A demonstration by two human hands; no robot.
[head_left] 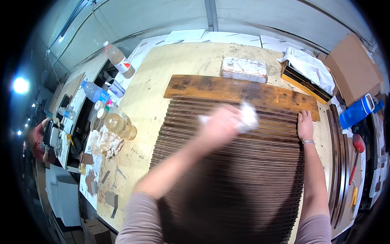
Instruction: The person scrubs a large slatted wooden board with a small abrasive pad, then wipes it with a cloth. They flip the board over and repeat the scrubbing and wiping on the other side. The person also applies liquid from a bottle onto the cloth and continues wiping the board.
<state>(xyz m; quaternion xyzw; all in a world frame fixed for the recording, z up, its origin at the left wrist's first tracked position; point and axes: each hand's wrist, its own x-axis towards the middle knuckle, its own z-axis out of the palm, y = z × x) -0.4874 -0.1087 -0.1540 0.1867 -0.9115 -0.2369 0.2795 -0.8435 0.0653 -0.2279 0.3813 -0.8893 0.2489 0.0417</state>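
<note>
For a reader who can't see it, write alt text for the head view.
A person's left hand, blurred, holds a white cloth over rows of dark wooden strips; the right hand rests at their right edge. Beyond lie a brown board and a stained white block, with plastic bottles at left.

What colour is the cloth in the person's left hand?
The cloth is white, though blurred; the head view shows it best.
</note>
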